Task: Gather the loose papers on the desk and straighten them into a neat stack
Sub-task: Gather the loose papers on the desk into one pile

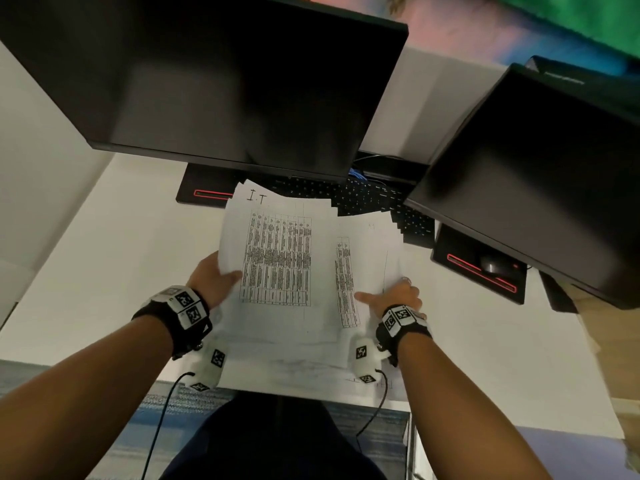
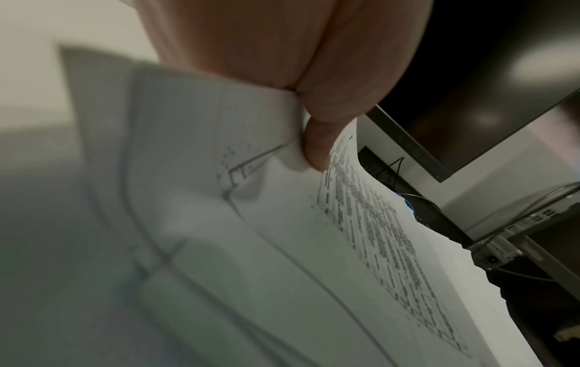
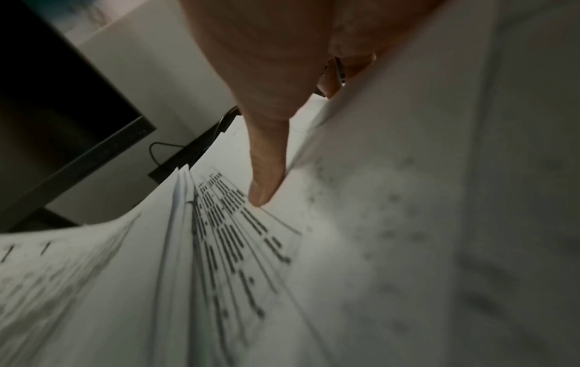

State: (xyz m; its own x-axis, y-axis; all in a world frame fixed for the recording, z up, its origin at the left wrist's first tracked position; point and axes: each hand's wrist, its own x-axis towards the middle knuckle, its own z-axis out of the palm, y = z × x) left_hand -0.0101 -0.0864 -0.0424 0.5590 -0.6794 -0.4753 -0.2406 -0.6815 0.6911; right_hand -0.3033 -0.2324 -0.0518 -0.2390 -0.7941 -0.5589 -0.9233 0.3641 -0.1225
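A person's two hands hold a loose sheaf of white printed papers (image 1: 277, 258) above a white desk (image 1: 114, 258), between two dark, switched-off monitors: one large black monitor (image 1: 214, 77) straight ahead and a second black monitor (image 1: 540, 181) to the right. The left hand (image 1: 213, 280) grips the sheaf's left edge, its thumb on the top sheet and its fingers hidden beneath; the left wrist view shows the thumb (image 2: 317, 146) pressing a crease into the paper. The right hand (image 1: 394, 297) holds the right edge, thumb lying flat and pointing inward across the sheets, a ring on one finger; in the right wrist view the thumb (image 3: 267, 178) rests on a printed table while the fingers curl behind the pages. The topmost sheet carries a dense black table and a handwritten "I.T" at its head; at least two more sheets fan out to the right and several edges show at the far corner, the exact count impossible to tell. More white paper lies flat on the desk's near edge under the raised sheaf. One black keyboard (image 1: 374, 199) sits behind the papers, partly covered by them, and one dark computer mouse (image 1: 493, 263) rests on the right monitor's red-trimmed base (image 1: 478, 271). Both wrists wear black straps with square black-and-white markers.
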